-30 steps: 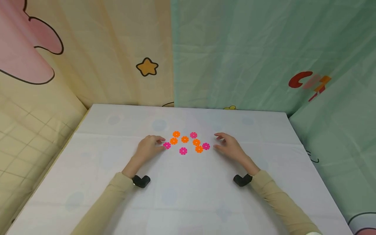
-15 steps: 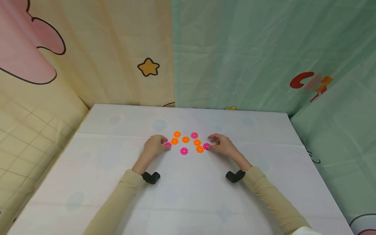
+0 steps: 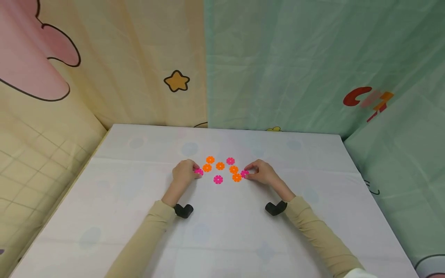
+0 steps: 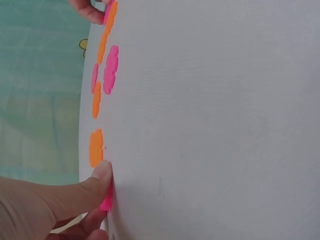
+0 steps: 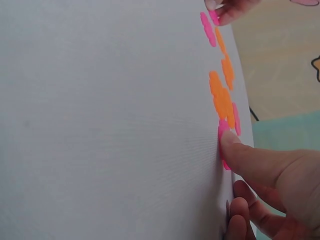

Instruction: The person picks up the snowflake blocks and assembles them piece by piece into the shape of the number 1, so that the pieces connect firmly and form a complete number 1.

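Observation:
My left hand (image 3: 182,173) pinches a pink interlocking disc (image 3: 199,172) at the left end of a loose cluster. In the left wrist view its thumb lies over this pink disc (image 4: 106,202), with fingers behind. At the cluster's right end, thumb and fingers of my right hand (image 3: 265,172) pinch another pink interlocking disc (image 3: 245,174). The right wrist view shows the thumb pressed on that disc (image 5: 223,131). Between the hands lie several orange discs (image 3: 220,166), a pink disc (image 3: 218,179) nearer me and another pink disc (image 3: 230,161) farther back. All have notched, petal-like rims.
A white cloth with faint blue dots covers the table (image 3: 222,231). Behind its far edge hang a yellow curtain (image 3: 139,58) and a green curtain (image 3: 295,65). A black wrist mount (image 3: 184,211) sits on the left wrist, another black mount (image 3: 276,208) on the right.
Both hands have moved inward, toward the cluster. The fingers of each have come together on the pink disc at its end. The discs lie in nearly the same places.

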{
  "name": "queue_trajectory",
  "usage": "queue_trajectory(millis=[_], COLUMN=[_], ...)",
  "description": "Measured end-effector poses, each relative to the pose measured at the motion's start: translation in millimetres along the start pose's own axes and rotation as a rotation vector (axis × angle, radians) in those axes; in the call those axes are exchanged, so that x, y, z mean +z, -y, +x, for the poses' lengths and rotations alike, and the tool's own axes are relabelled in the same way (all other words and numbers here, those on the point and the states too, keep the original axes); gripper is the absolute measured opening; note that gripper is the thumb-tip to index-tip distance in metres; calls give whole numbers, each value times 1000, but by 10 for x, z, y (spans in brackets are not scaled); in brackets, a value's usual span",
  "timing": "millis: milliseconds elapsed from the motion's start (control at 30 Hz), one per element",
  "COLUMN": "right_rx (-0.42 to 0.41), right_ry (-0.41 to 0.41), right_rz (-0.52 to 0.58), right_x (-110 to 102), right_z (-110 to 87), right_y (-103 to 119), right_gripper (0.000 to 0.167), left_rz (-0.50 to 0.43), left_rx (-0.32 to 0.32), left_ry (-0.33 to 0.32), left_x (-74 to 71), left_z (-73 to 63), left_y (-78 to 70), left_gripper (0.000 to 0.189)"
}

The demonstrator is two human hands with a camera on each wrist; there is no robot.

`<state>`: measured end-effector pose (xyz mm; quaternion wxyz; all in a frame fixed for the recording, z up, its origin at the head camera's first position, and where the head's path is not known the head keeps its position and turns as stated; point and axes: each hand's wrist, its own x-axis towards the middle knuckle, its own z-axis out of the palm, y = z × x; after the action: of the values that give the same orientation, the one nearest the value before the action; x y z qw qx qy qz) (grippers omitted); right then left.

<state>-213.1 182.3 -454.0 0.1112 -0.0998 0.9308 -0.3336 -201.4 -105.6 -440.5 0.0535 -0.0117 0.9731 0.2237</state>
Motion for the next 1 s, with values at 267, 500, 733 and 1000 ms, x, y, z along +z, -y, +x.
queue_trajectory(millis=[267, 500, 733, 1000], right_rx=[54, 54, 59, 17], right_ry=[-8, -17, -48, -74], right_rz=[-2, -11, -3, 22], right_x=[-10, 5, 29, 107], right_z=[-8, 0, -16, -85], right_y=[15, 15, 19, 33], right_gripper=[28, 29, 29, 28], left_rz=[-32, -36, -74, -74], left_rx=[-15, -30, -38, -13], left_ry=[-36, -68, -111, -177], left_x=[13, 54, 78, 135], left_z=[-34, -49, -75, -164], left_y=[-22, -32, -30, 14], left_gripper=[30, 30, 29, 30])
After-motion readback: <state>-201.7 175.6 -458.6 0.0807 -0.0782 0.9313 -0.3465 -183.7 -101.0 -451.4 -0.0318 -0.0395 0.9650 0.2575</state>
